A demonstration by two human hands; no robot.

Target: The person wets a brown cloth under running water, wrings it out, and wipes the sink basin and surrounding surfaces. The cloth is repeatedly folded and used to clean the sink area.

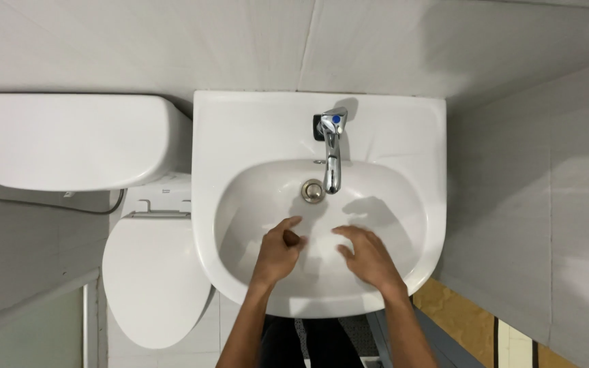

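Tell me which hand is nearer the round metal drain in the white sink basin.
Left. The left hand sits just below the round metal drain, slightly to its left; the right hand is lower and off to the drain's right.

Small bathroom, top-down view. Walls (pixel 138 41) are pale grey panels with a vertical seam behind, and a second wall (pixel 547 204) closes in on the right, in shadow. White toilet (pixel 155 279) sits on the left with its lid down, white cistern (pixel 69 140) above it against the wall, a thin cable running under the cistern. Floor (pixel 458 320) at lower right is yellow-brown, with a striped mat (pixel 512 344) at the edge. A grey partition (pixel 28 320) stands at lower left. Light is even and soft, casting shadows to the right.
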